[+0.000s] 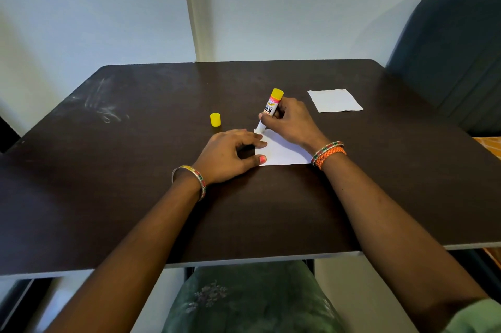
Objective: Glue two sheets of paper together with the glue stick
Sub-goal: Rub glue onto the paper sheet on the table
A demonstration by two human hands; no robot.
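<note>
Left hand flat, fingers spread on left edge of near white paper sheet, pinning it to dark brown wooden table against drag. Right hand closed around yellow-ended glue stick tube, tilted, white tip pressed on sheet's far left corner, likely starting glue coverage there. Small yellow plastic cap upright just left of the tube, off for use. Second white paper square far right, well apart, kept clean until joining.
</note>
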